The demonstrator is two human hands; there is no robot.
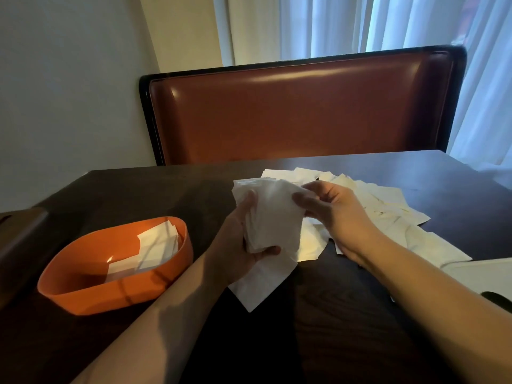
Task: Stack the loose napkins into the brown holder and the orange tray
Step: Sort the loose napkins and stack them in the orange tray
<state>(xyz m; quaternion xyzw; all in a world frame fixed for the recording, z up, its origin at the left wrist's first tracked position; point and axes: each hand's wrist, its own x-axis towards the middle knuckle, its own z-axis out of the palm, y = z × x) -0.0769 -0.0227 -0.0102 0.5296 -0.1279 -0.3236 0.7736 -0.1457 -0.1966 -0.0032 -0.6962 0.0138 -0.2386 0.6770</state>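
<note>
Your left hand (243,245) grips a thick bundle of white napkins (273,214) just above the dark table (166,189), thumb curled across the bundle's lower edge and fingers wrapped behind it. Your right hand (329,209) comes in from 3 o'clock, its thumb and fingertips pinching the bundle's right edge. One napkin (257,284) lies flat on the table under your left wrist, at 6 o'clock from the bundle. The loose napkins (388,200) lie spread in an overlapping heap at 2 to 4 o'clock from the bundle, behind and beneath your right hand. The orange tray (83,289) sits at 8 o'clock from the bundle, well apart from the heap, and a few white napkins (155,248) already lie inside it, toward its far right end. At 9 o'clock from the tray, at the frame's left edge, you see part of a brown object (22,239); you cannot tell whether it is the holder. A brown padded chair back (299,112) stands at 12 o'clock beyond the table, with pale curtains (346,26) behind it.
</note>
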